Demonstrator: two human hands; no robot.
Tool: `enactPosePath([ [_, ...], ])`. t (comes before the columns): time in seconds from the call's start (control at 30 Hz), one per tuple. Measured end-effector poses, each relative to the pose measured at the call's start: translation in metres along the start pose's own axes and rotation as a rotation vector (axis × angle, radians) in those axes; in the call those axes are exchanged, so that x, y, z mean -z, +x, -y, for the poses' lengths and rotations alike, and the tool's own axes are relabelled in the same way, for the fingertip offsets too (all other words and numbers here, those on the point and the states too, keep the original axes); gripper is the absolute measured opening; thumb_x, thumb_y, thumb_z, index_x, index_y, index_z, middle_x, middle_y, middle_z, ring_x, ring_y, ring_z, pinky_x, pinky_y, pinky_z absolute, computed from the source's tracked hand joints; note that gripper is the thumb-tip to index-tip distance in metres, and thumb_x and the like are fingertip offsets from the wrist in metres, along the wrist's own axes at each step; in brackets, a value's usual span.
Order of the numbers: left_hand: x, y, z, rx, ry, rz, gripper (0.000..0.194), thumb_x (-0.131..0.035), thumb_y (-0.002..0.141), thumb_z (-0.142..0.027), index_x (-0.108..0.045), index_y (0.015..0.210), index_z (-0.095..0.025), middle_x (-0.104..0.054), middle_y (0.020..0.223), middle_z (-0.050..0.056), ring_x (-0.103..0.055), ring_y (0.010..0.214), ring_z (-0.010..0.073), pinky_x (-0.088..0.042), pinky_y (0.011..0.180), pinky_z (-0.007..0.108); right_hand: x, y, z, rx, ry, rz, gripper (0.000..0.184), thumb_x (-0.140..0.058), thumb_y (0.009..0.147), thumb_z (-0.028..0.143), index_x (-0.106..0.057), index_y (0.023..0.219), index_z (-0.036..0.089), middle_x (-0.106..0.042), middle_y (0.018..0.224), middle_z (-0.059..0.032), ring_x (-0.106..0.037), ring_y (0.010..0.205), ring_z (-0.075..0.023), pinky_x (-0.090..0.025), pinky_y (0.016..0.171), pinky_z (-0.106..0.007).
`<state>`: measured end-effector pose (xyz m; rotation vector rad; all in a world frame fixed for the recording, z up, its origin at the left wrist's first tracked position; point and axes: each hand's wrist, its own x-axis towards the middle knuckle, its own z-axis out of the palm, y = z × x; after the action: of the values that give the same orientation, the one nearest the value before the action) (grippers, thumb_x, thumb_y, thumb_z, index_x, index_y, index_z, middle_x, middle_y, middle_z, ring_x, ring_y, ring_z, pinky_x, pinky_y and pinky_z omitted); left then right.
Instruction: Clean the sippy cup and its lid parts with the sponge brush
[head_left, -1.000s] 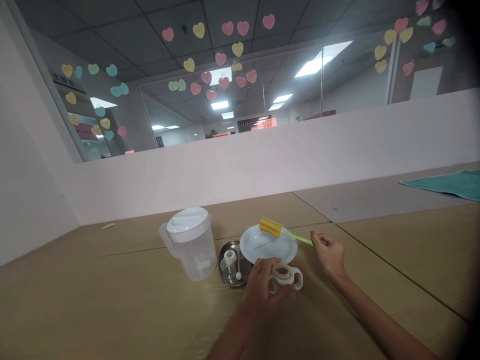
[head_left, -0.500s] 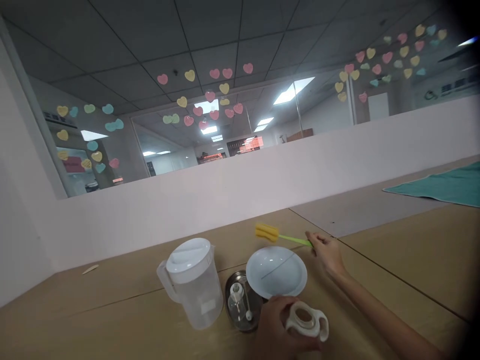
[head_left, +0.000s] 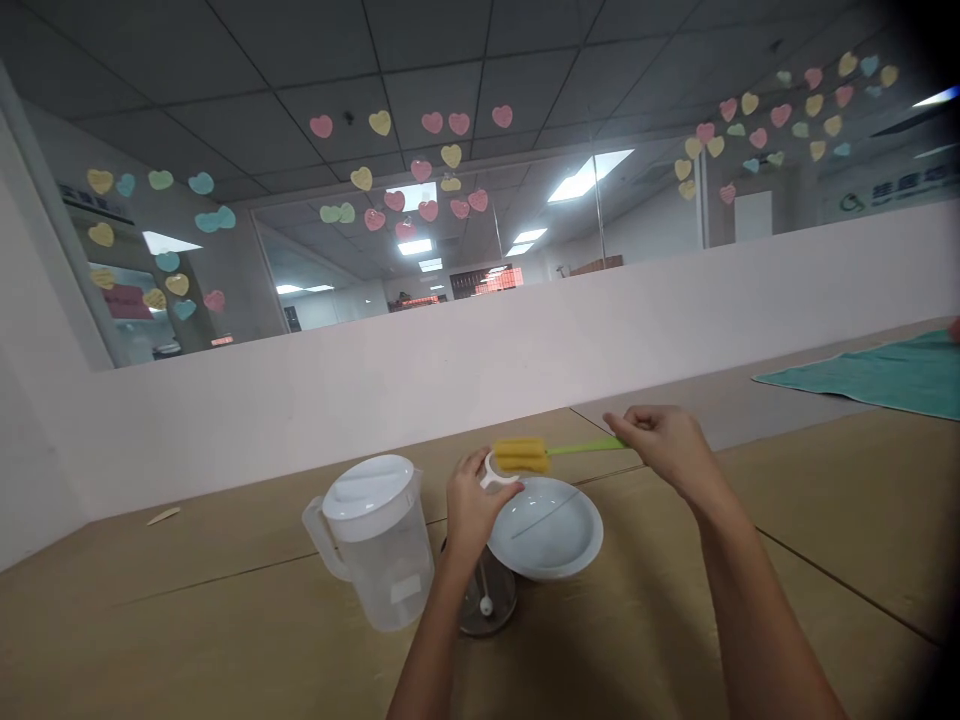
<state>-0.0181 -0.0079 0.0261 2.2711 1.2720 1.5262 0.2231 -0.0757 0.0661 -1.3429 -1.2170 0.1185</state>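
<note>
My right hand [head_left: 670, 448] grips the thin green handle of a bottle brush [head_left: 522, 455], whose yellow sponge head points left above the bowl. In my left hand [head_left: 471, 508] is a white plastic ring with handles [head_left: 491, 472], like a baby bottle's handle collar. The sponge head lies right at the ring; whether it has entered the opening I cannot tell. Below them stands a white bowl [head_left: 555, 550] of clear liquid with a thin straight line across it. My left forearm covers most of a metal tray [head_left: 504, 622]; a thin tube with a white end piece [head_left: 486, 606] shows on it.
A lidded clear plastic pitcher [head_left: 386, 560] stands left of the tray. Farther left lies a small flat pale piece [head_left: 163, 516]. A teal cloth [head_left: 870, 375] is spread at the far right. Behind the brown table runs a white wall [head_left: 450, 385] below a window with heart-shaped notes.
My left hand has carried the white ring up and away from me, to above the bowl's left edge. The brush has risen slightly and its sponge now meets the ring.
</note>
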Motion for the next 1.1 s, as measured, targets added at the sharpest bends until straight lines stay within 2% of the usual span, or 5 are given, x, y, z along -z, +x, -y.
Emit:
enactPosePath([
  [0.2,0.012,0.002,-0.003,-0.059,0.190,-0.074,0.049,-0.073,0.065,-0.023,-0.058,0.112,-0.021,-0.060,0.107,0.005,-0.057,0.100,0.0222,-0.047,0.086,0.034,-0.007,-0.009,0.022,0.102,-0.351,-0.099,0.035,-0.049,0.069,0.032,-0.031,0.041,0.020,-0.025,0.041,0.0054,-0.022,0.044,-0.0081,-0.020,0.045,-0.024],
  [0.37,0.012,-0.007,-0.010,-0.142,0.244,0.014,0.050,-0.069,0.070,-0.016,-0.053,0.117,-0.023,-0.057,0.113,0.005,-0.055,0.105,0.0217,-0.045,0.091,0.033,-0.012,-0.027,0.050,0.214,-0.473,-0.112,0.035,-0.046,0.069,0.026,-0.028,0.040,0.020,-0.022,0.040,0.0049,-0.015,0.042,-0.0079,-0.014,0.046,-0.027],
  [0.57,0.001,-0.020,-0.024,-0.238,0.306,0.140,0.055,-0.065,0.073,-0.015,-0.047,0.124,-0.024,-0.054,0.119,0.006,-0.052,0.110,0.0222,-0.044,0.093,0.035,-0.011,-0.032,0.050,0.295,-0.496,-0.115,0.038,-0.045,0.075,0.030,-0.030,0.042,0.019,-0.025,0.039,0.0042,-0.017,0.042,-0.0080,-0.015,0.047,-0.027],
  [0.9,-0.002,-0.026,-0.037,-0.179,0.283,0.125,0.057,-0.070,0.070,-0.018,-0.049,0.122,-0.024,-0.056,0.119,0.006,-0.055,0.107,0.0228,-0.046,0.089,0.035,-0.001,-0.020,0.041,0.251,-0.387,-0.053,0.042,-0.049,0.074,0.038,-0.030,0.041,0.020,-0.026,0.039,0.0046,-0.019,0.043,-0.0081,-0.017,0.046,-0.025],
  [1.1,-0.009,-0.028,-0.044,-0.211,0.227,0.125,0.056,-0.071,0.070,-0.020,-0.048,0.121,-0.024,-0.056,0.117,0.005,-0.055,0.107,0.0215,-0.045,0.091,0.034,-0.018,-0.018,0.043,0.265,-0.334,0.040,0.044,-0.045,0.080,0.042,-0.037,0.043,0.019,-0.038,0.041,0.0028,-0.029,0.043,-0.0082,-0.020,0.048,-0.023],
])
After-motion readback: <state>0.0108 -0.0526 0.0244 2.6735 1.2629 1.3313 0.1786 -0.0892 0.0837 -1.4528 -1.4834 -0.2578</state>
